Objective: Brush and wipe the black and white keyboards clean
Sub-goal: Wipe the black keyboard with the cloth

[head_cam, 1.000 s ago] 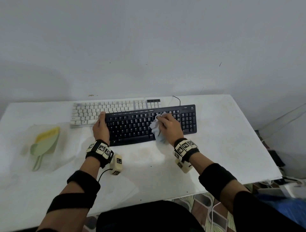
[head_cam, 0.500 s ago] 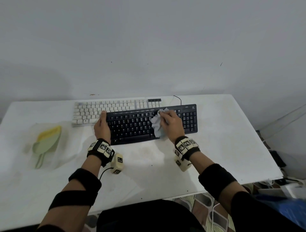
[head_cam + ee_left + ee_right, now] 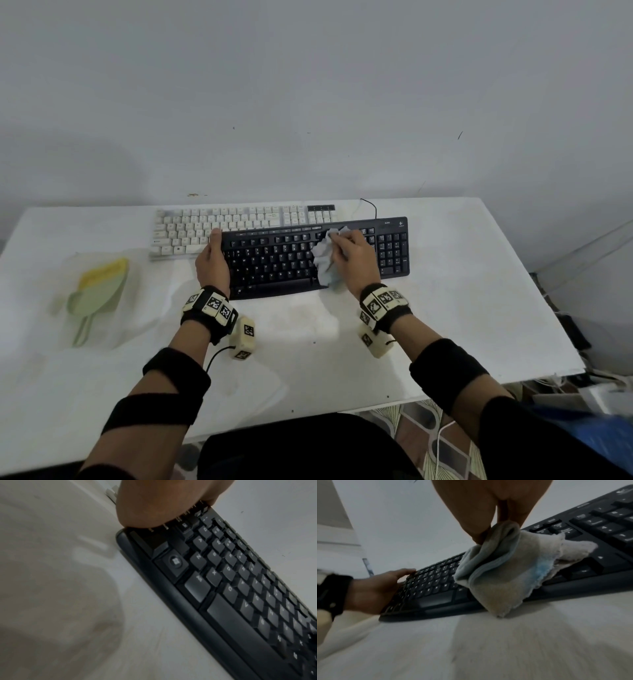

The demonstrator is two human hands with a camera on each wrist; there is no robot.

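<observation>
The black keyboard (image 3: 281, 260) lies across the middle of the white table (image 3: 462, 291), partly over the front edge of the white keyboard (image 3: 219, 228) behind it. My left hand (image 3: 212, 263) grips the black keyboard's left end (image 3: 137, 545), thumb on the keys. My right hand (image 3: 352, 257) pinches a crumpled pale cloth (image 3: 325, 257) and presses it on the keys right of centre, near the top rows. In the right wrist view the cloth (image 3: 510, 566) hangs from my fingers (image 3: 479, 520) over the black keyboard (image 3: 433, 582), with my left hand (image 3: 376, 588) at its far end.
A pale green dustpan with a yellow brush (image 3: 99, 291) lies on a clear plastic sheet at the table's left. The black keyboard's cable (image 3: 370, 205) runs to the wall. Clutter and cables sit on the floor at the right.
My right hand has carried the cloth from the lower key rows up toward the top rows of the black keyboard. The left hand has kept its hold on the left end.
</observation>
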